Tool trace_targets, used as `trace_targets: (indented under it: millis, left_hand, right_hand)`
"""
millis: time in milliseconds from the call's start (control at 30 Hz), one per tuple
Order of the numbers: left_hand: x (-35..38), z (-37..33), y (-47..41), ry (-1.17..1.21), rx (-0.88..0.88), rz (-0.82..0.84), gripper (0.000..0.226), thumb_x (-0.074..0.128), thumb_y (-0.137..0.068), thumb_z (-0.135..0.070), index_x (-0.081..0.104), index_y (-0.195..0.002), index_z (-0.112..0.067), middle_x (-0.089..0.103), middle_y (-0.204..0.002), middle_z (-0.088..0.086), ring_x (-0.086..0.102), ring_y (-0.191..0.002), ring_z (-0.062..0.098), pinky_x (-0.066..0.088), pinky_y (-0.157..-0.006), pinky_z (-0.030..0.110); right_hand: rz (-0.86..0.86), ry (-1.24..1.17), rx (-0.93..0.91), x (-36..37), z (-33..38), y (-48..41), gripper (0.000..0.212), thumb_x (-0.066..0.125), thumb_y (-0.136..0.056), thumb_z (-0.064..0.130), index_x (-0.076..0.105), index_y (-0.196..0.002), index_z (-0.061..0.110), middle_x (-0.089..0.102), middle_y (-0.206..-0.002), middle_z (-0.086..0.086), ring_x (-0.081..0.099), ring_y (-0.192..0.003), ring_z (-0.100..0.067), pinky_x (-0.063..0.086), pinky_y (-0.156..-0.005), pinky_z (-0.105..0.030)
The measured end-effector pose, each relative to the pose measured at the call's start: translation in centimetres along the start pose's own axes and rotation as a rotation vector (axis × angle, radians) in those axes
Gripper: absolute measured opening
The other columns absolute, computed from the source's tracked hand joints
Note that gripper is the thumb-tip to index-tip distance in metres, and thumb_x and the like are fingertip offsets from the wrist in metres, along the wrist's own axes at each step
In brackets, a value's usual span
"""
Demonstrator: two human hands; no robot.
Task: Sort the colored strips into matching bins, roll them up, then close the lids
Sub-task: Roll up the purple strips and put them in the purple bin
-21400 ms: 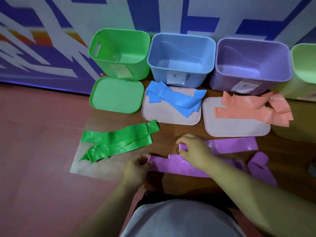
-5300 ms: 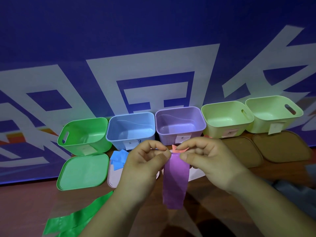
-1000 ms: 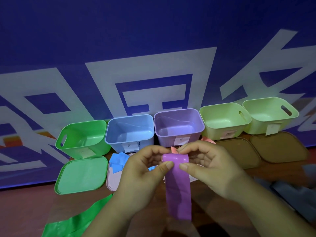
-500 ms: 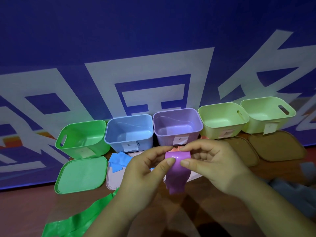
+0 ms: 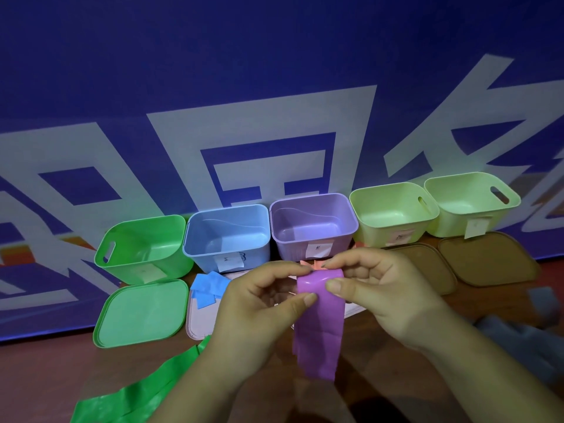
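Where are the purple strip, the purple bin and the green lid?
purple strip (image 5: 319, 325), head view, hanging middle.
purple bin (image 5: 290, 250), head view, front wall.
green lid (image 5: 142, 312), head view, top face.

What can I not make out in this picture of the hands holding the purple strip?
Head view:
Bin labels: too small to read.
Orange strips: mostly hidden behind the left hand, right hand and purple strip.
Green strips: cut off by the bottom edge.
Grey thing at right: blurred.
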State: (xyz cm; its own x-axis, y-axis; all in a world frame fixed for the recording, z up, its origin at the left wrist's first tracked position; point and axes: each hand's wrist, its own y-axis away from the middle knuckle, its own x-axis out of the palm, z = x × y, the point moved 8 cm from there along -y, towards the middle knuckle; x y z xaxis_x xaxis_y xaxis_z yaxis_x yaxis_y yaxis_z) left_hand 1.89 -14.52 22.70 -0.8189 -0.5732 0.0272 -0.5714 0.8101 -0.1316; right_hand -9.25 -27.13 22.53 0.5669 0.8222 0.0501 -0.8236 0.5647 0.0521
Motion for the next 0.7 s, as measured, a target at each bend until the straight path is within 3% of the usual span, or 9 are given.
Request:
trace_targets:
  millis: [100, 167, 233, 333, 400, 500, 600, 700]
  left_hand:
    - [-0.1, -0.4, -0.1, -0.024, 0.040, -0.002, 0.030, 0.082, -0.070, -0.009, 0.077, -0.096, -0.022, 0.073, -0.104, 0.009, 0.065, -0.092, 0.038, 0.056, -0.083, 0.043]
    - [-0.2, -0.5, -0.1, -0.055, 0.057, 0.000, 0.027, 0.082, -0.069, -0.015, 0.078, -0.095, -0.023, 0.072, -0.108, 0.008, 0.066, -0.095, 0.036, 0.056, -0.085, 0.046]
    - [-0.3, -0.4, -0.2, -0.083, 0.047, 0.001, 0.028, 0.083, -0.069, -0.013, 0.078, -0.095, -0.023, 0.073, -0.107, 0.006, 0.068, -0.094, 0.031, 0.057, -0.085, 0.044]
    - [-0.3, 0.0, -0.3, -0.082, 0.018, 0.007, 0.034, 0.084, -0.067, -0.016, 0.077, -0.100, -0.025, 0.074, -0.105, 0.007, 0.069, -0.093, 0.031, 0.057, -0.086, 0.044]
    - [-0.3, 0.1, -0.3, -0.064, 0.002, 0.006, 0.037, 0.083, -0.067, -0.022, 0.077, -0.103, -0.027, 0.074, -0.106, 0.008, 0.068, -0.093, 0.034, 0.056, -0.087, 0.047]
    - [-0.3, 0.2, -0.3, -0.100, -0.008, -0.019, 0.037, 0.083, -0.071, -0.020, 0.076, -0.107, -0.027, 0.075, -0.102, 0.006, 0.068, -0.088, 0.029, 0.057, -0.083, 0.041]
    - [-0.1, 0.2, -0.2, -0.039, -0.021, -0.078, 0.031, 0.080, -0.076, -0.011, 0.076, -0.105, -0.020, 0.077, -0.096, 0.002, 0.070, -0.084, 0.013, 0.053, -0.077, 0.022]
    - [0.4, 0.3, -0.2, 0.050, -0.047, -0.099, 0.030, 0.076, -0.077, -0.007, 0.074, -0.106, -0.015, 0.077, -0.099, 0.004, 0.073, -0.091, 0.015, 0.054, -0.079, 0.020]
  right_hand:
    - [-0.010, -0.035, 0.032, 0.0, -0.5, 0.1, 0.024, 0.076, -0.068, 0.016, 0.076, -0.091, 0.020, 0.076, -0.093, -0.016, 0.072, -0.085, -0.029, 0.056, -0.082, -0.046]
    - [-0.013, -0.048, 0.052, 0.0, -0.8, 0.1, 0.023, 0.076, -0.069, 0.016, 0.076, -0.092, 0.019, 0.075, -0.095, -0.017, 0.070, -0.091, -0.041, 0.054, -0.086, -0.053]
    - [-0.020, -0.068, 0.084, 0.0, -1.2, 0.1, 0.024, 0.075, -0.069, 0.017, 0.076, -0.093, 0.015, 0.076, -0.094, -0.017, 0.070, -0.090, -0.041, 0.056, -0.082, -0.051]
    - [-0.031, -0.085, 0.118, 0.1, -1.5, 0.1, 0.024, 0.076, -0.070, 0.018, 0.075, -0.093, 0.011, 0.075, -0.090, -0.018, 0.068, -0.079, -0.028, 0.054, -0.073, -0.041]
    - [-0.039, -0.084, 0.127, 0.2, -1.7, 0.0, 0.024, 0.083, -0.072, 0.022, 0.076, -0.093, 0.013, 0.075, -0.090, -0.020, 0.063, -0.077, -0.029, 0.051, -0.074, -0.045]
    - [-0.071, -0.053, 0.115, 0.2, -1.8, -0.1, 0.014, 0.075, -0.079, 0.022, 0.076, -0.093, 0.018, 0.074, -0.089, -0.019, 0.063, -0.078, -0.029, 0.054, -0.079, -0.053]
    - [-0.123, 0.098, 0.007, 0.4, -1.2, -0.1, 0.008, 0.067, -0.087, 0.027, 0.073, -0.090, 0.023, 0.074, -0.085, -0.006, 0.067, -0.079, -0.020, 0.055, -0.082, -0.049]
    - [-0.219, 0.405, -0.237, 0.6, 0.7, 0.5, 0.016, 0.055, -0.090, 0.038, 0.066, -0.090, 0.027, 0.068, -0.084, 0.007, 0.064, -0.079, -0.014, 0.053, -0.074, -0.037]
